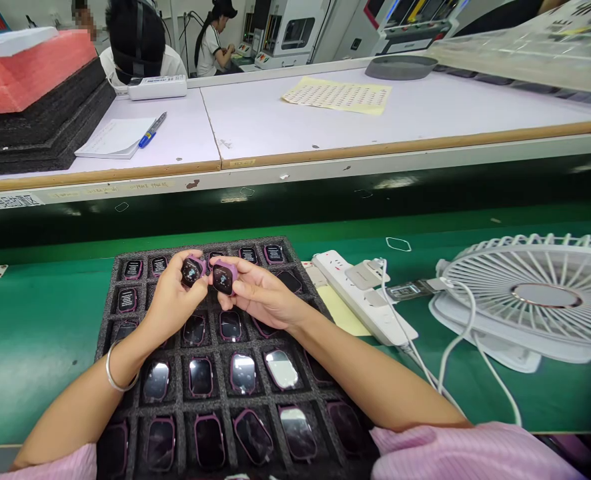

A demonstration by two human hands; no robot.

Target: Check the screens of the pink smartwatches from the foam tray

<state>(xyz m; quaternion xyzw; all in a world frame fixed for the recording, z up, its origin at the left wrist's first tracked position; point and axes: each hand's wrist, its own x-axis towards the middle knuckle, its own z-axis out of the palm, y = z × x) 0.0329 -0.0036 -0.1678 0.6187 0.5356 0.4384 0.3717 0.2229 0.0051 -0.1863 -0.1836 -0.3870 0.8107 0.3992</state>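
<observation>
My left hand [171, 300] is closed round a small purple watch body with a lit dark screen [192, 271]. A second purple watch body [223, 277] sits in my right hand [260, 293], its screen facing me. Both hands hover side by side over the far half of a black foam tray [106, 320]. Several purple watch bodies with glossy dark screens [243, 373] lie in the tray's square pockets. A silver bangle is on my left wrist.
The tray rests on a green belt [35, 333]. A white power strip [360, 293] with cables and a white desk fan [540, 300] lie to the right. Beyond is a pale bench with a yellow label sheet [336, 95], notepad, pen and foam stacks. Other people sit at the back.
</observation>
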